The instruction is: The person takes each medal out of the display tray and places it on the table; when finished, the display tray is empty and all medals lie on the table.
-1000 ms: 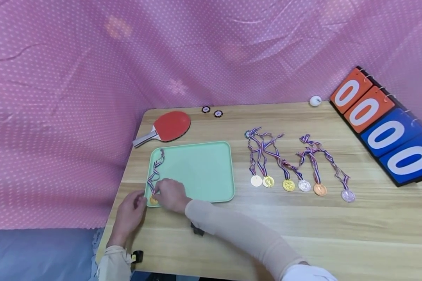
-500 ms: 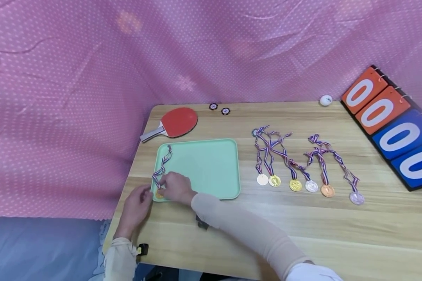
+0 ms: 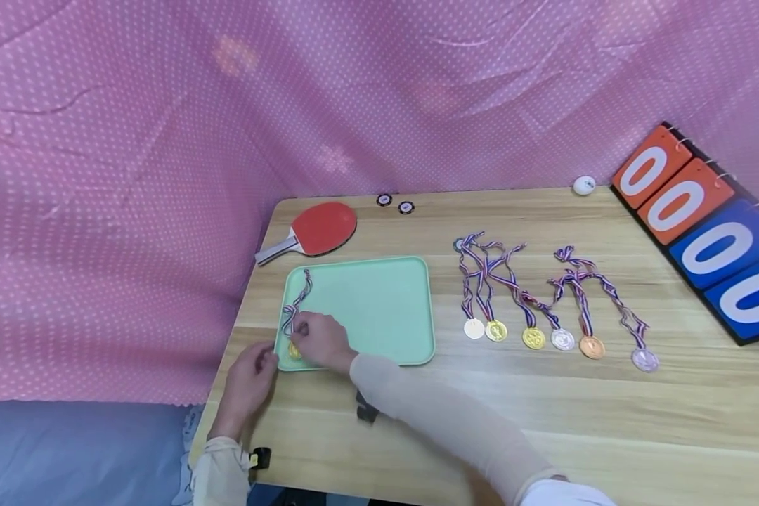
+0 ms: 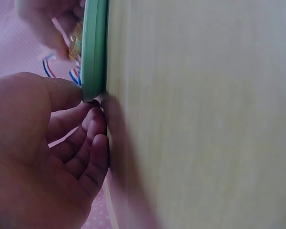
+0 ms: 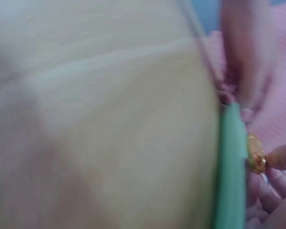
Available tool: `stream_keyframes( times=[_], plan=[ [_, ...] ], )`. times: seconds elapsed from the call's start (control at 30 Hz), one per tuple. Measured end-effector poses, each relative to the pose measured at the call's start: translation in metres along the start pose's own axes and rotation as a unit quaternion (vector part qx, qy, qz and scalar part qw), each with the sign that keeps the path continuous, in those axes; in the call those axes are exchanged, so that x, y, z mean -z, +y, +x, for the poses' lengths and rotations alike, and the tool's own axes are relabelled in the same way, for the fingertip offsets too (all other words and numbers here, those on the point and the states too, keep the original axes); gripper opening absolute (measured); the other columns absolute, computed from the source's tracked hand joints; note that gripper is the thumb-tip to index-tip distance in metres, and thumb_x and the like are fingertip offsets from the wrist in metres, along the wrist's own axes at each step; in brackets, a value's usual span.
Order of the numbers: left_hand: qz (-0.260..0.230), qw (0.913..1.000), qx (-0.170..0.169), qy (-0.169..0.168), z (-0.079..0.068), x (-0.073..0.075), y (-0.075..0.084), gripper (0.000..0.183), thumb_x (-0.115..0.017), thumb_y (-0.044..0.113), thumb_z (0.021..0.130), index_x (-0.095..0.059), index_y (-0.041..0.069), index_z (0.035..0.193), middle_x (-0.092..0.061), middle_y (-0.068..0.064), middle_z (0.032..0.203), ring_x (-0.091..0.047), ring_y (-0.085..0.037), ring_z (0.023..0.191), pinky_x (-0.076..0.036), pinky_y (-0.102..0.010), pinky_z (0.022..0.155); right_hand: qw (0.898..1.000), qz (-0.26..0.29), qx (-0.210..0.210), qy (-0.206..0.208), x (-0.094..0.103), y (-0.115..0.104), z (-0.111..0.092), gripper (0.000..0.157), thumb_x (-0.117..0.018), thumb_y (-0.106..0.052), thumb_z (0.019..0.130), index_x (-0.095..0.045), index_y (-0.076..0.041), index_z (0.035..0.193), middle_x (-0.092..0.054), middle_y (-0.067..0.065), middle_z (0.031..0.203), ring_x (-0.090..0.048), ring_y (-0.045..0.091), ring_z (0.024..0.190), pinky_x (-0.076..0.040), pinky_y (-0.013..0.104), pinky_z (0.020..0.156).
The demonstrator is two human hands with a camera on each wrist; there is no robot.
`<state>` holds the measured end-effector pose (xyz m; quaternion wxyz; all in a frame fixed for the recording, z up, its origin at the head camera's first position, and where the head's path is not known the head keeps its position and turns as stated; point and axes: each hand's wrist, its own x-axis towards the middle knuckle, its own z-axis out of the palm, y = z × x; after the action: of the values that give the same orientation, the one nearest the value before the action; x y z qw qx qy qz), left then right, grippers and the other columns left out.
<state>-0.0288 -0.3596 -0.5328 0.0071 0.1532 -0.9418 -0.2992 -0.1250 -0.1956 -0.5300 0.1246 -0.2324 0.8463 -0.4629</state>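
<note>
A gold medal [image 3: 294, 351] lies at the near left corner of the light green tray [image 3: 379, 309], its striped ribbon [image 3: 304, 284] running in loose bends up the tray's left side. My right hand [image 3: 322, 342] pinches the medal at its edge; in the right wrist view thumb and fingers meet at the gold medal [image 5: 256, 155]. My left hand [image 3: 249, 383] is at the tray's left corner. There, the left wrist view has its thumb on the green rim [image 4: 94, 52] and a fingertip just beneath, gripping the corner.
Several medals with tangled ribbons, among them a bronze medal [image 3: 592, 347], lie right of the tray. Behind it are a red table tennis bat [image 3: 325, 228] and two chips [image 3: 406, 207]. A white ball [image 3: 584, 185] and a flip scoreboard [image 3: 715, 242] stand at the back right.
The medal has shifted slightly inward from the tray's near left corner with my right hand, and its ribbon's lower part has bunched up. My left hand stays at the corner.
</note>
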Motion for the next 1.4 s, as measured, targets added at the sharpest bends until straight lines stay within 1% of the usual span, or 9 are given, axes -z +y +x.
stream_keyframes(
  times=[0.17,0.5,0.7,0.9,1.0,1.1,1.2,1.3,1.4],
  plan=[
    [-0.002,0.9999,0.005,-0.010,-0.004,0.000,-0.001,0.040,-0.051,0.027,0.100,-0.054,0.010,0.136,-0.062,-0.008,0.112,-0.058,-0.022,0.101,-0.050,-0.040,0.089,0.992,0.114,-0.025,-0.037,0.036,0.012,-0.007,0.005,-0.075,-0.019,0.084,-0.075,-0.014,0.085,-0.073,-0.005,0.078,-0.062,0.000,0.067,-0.050,0.015,0.064],
    [-0.008,0.9998,-0.014,-0.015,0.000,0.002,0.000,0.043,-0.049,0.032,0.101,-0.052,0.010,0.138,-0.061,-0.008,0.116,-0.058,-0.024,0.106,-0.050,-0.045,0.094,0.982,0.156,-0.087,-0.056,0.159,0.031,-0.041,0.013,-0.079,-0.023,0.080,-0.076,-0.016,0.090,-0.075,-0.001,0.087,-0.068,0.013,0.079,-0.055,0.027,0.075],
    [-0.005,0.9997,-0.005,-0.022,0.000,0.004,0.001,0.043,-0.049,0.031,0.101,-0.051,0.009,0.138,-0.060,-0.008,0.116,-0.057,-0.025,0.106,-0.049,-0.045,0.095,0.982,0.150,-0.114,-0.028,0.222,0.046,-0.058,0.017,-0.078,-0.019,0.081,-0.074,-0.010,0.095,-0.074,0.006,0.095,-0.068,0.017,0.085,-0.055,0.034,0.083],
    [-0.001,0.9998,0.003,-0.021,-0.003,0.003,0.000,0.044,-0.048,0.031,0.101,-0.051,0.008,0.139,-0.060,-0.009,0.118,-0.057,-0.026,0.109,-0.049,-0.046,0.096,0.983,0.097,-0.153,0.002,0.280,0.052,-0.054,0.028,-0.074,-0.028,0.086,-0.070,-0.013,0.109,-0.070,0.008,0.110,-0.063,0.021,0.100,-0.051,0.043,0.093],
    [0.003,0.9999,-0.001,-0.015,-0.001,0.003,0.000,0.043,-0.047,0.032,0.101,-0.052,0.009,0.138,-0.060,-0.009,0.117,-0.057,-0.026,0.108,-0.049,-0.046,0.095,0.986,0.079,-0.143,0.038,0.307,0.041,-0.043,0.038,-0.072,-0.032,0.087,-0.064,-0.020,0.122,-0.070,0.005,0.111,-0.063,0.018,0.094,-0.052,0.034,0.084],
    [0.001,1.0000,-0.003,-0.008,0.000,0.003,-0.001,0.042,-0.048,0.031,0.101,-0.052,0.009,0.137,-0.060,-0.009,0.115,-0.057,-0.025,0.106,-0.049,-0.046,0.094,0.987,0.087,-0.093,0.100,0.321,0.029,-0.029,0.047,-0.074,-0.025,0.086,-0.058,-0.021,0.130,-0.072,0.006,0.106,-0.065,0.015,0.082,-0.049,0.023,0.064],
    [-0.001,1.0000,-0.003,-0.005,-0.001,0.003,-0.003,0.041,-0.049,0.029,0.101,-0.053,0.009,0.136,-0.061,-0.008,0.114,-0.057,-0.025,0.106,-0.049,-0.046,0.094,0.984,0.083,-0.038,0.156,0.319,0.029,-0.018,0.040,-0.074,-0.015,0.085,-0.062,-0.015,0.123,-0.074,0.008,0.099,-0.065,0.017,0.072,-0.044,0.020,0.051],
    [-0.001,1.0000,-0.002,-0.008,-0.002,0.001,-0.004,0.042,-0.049,0.029,0.101,-0.053,0.009,0.137,-0.061,-0.009,0.115,-0.057,-0.026,0.107,-0.049,-0.046,0.094,0.984,0.042,-0.030,0.173,0.304,0.044,-0.016,0.022,-0.073,-0.014,0.086,-0.069,-0.011,0.108,-0.074,0.007,0.095,-0.066,0.018,0.074,-0.049,0.020,0.056],
    [0.000,0.9999,0.001,-0.012,-0.003,0.002,-0.002,0.043,-0.049,0.031,0.101,-0.052,0.009,0.138,-0.061,-0.010,0.117,-0.057,-0.026,0.108,-0.048,-0.047,0.096,0.985,0.004,-0.054,0.161,0.287,0.066,-0.021,0.013,-0.071,-0.015,0.087,-0.072,-0.011,0.099,-0.074,0.008,0.094,-0.064,0.018,0.076,-0.051,0.023,0.060]
  ],
)
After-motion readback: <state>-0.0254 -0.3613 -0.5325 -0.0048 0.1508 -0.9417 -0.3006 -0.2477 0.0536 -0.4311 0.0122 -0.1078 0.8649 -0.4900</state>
